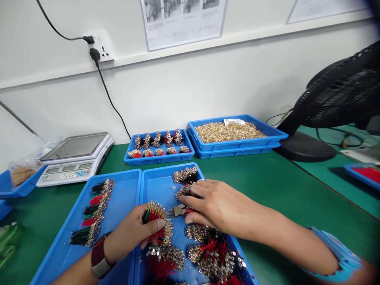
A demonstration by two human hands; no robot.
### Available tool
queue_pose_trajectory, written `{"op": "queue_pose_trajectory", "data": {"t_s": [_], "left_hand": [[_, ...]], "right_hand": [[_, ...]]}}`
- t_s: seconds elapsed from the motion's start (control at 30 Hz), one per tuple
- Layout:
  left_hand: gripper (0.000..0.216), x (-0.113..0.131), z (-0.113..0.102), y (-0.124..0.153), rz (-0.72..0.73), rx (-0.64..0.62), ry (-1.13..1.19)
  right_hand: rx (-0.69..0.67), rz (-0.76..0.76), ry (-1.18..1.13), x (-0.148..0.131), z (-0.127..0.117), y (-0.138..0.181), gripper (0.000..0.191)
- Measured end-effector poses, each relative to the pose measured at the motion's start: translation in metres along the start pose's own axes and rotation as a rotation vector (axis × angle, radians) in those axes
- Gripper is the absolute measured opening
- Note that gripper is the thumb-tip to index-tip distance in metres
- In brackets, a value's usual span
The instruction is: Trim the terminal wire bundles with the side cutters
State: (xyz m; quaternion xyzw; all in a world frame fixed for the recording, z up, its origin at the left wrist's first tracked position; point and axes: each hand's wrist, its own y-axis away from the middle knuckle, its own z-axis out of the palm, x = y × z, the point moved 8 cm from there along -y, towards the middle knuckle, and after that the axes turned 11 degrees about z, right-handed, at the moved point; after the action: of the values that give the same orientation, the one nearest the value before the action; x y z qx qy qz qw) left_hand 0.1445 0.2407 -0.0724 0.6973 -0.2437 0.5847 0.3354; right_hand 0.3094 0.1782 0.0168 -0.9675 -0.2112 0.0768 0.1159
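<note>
My left hand is closed around a bundle of short red and green wires with gold-coloured metal ends fanned outward. Gripped in my right hand is a pair of cutting pliers, whose jaws point left and sit close to the bundle's metal ends. I cannot tell whether the jaws touch a wire. Both hands are over a blue tray. More bundles lie in it, including a red one with ring-shaped ends below my left hand and a darker one at the far end.
A second blue tray on the left holds a row of bundles. Behind stand a tray of upright bundles and stacked trays of loose gold-coloured pins. A scale is at left, a black fan at right.
</note>
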Motion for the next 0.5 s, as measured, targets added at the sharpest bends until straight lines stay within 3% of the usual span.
{"op": "queue_pose_trajectory", "data": {"t_s": [0.1,0.3,0.5], "left_hand": [[0.050,0.0053,0.0005,0.0034,-0.023,0.034,0.063],[0.051,0.0086,0.0058,0.0046,-0.035,-0.019,0.118],[0.053,0.0061,0.0002,0.0029,0.007,0.046,-0.044]], "right_hand": [[-0.013,-0.001,-0.001,-0.0004,0.0038,-0.0004,0.042],[-0.019,-0.031,-0.032,-0.0029,0.0032,-0.0004,0.043],[-0.041,-0.053,-0.039,-0.0068,-0.0013,0.0004,0.041]]}}
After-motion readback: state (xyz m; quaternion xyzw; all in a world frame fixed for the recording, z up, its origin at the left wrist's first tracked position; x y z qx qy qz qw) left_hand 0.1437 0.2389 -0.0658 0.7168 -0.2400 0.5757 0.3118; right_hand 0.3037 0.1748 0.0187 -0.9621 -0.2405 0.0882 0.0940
